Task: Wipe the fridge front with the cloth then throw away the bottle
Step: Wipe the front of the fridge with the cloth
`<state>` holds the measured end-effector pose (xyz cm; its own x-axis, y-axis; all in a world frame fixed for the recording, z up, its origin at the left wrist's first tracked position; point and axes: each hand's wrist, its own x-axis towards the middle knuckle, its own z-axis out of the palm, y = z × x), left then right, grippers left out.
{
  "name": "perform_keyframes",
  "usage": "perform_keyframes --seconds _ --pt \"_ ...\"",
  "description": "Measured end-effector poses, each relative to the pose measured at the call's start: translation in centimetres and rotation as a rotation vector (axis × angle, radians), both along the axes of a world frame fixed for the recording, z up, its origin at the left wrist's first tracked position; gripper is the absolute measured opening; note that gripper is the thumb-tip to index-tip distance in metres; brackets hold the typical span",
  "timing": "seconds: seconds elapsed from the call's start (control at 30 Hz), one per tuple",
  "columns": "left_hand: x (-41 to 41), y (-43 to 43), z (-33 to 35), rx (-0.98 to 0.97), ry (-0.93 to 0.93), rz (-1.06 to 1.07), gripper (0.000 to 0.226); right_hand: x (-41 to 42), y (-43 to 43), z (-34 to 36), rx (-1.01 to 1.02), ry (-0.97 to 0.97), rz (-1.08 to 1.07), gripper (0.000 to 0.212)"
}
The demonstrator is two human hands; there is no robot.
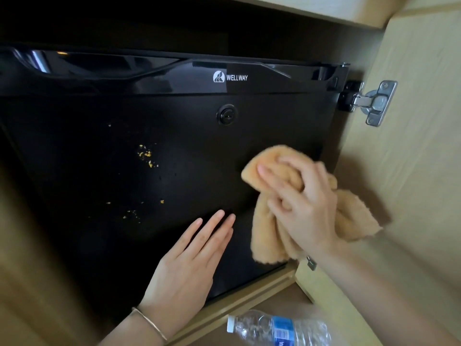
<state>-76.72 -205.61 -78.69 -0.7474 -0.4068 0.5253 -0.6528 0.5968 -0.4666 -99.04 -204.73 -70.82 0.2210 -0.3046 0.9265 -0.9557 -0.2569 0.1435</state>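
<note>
A black mini fridge (124, 126) with a keyhole fills the cabinet opening. Yellow crumbs (146, 156) dot the left and lower middle of its door. My right hand (301, 201) grips a bunched peach cloth (264, 168) and presses it against the door's right side, with loose folds hanging below. My left hand (189, 265) rests flat on the lower door, fingers straight. An empty clear plastic bottle (277, 327) with a blue label and white cap lies on its side on the floor at the bottom right.
A pale wooden cabinet door (409, 171) stands open on the right, with a metal hinge (371, 102) near the fridge's top corner. A wooden ledge (249, 295) runs under the fridge. Wood panelling frames the left side.
</note>
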Motion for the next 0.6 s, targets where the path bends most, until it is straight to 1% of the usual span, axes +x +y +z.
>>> perform_keyframes --seconds 0.1,0.17,0.27,0.33,0.4,0.43,0.5,0.53,0.6 --pt "0.8 0.6 -0.7 0.011 -0.016 -0.022 0.063 2.5 -1.2 3.8 -0.078 -0.145 -0.031 0.036" --pt "1.5 0.7 -1.3 0.019 -0.043 -0.023 0.066 3.7 -1.7 3.5 -0.086 -0.177 -0.039 0.035" --pt "2.5 0.9 -1.6 0.044 -0.066 0.0 0.07 3.9 -1.3 -0.6 -0.073 -0.065 -0.008 0.029" --pt "3.2 1.2 -1.5 0.068 -0.094 0.013 0.07 3.6 -0.6 -3.5 0.01 0.042 0.01 0.028" --pt "4.3 1.4 -1.5 0.1 -0.135 0.035 0.073 3.4 0.2 -4.6 0.111 0.08 0.02 0.028" --pt "4.9 1.4 -1.5 0.11 -0.169 0.057 0.078 3.4 0.6 -4.3 0.137 0.076 0.028 0.029" --pt "6.4 1.5 -1.4 0.122 -0.234 0.106 0.092 4.3 0.9 -2.1 0.097 0.028 0.054 0.03" --pt "7.1 1.6 -1.3 0.133 -0.238 0.118 0.095 5.1 0.9 -0.4 0.05 -0.014 0.07 0.031" --pt "8.0 1.9 -1.0 0.148 -0.22 0.111 0.093 7.2 0.3 2.9 -0.025 -0.101 0.087 0.037"
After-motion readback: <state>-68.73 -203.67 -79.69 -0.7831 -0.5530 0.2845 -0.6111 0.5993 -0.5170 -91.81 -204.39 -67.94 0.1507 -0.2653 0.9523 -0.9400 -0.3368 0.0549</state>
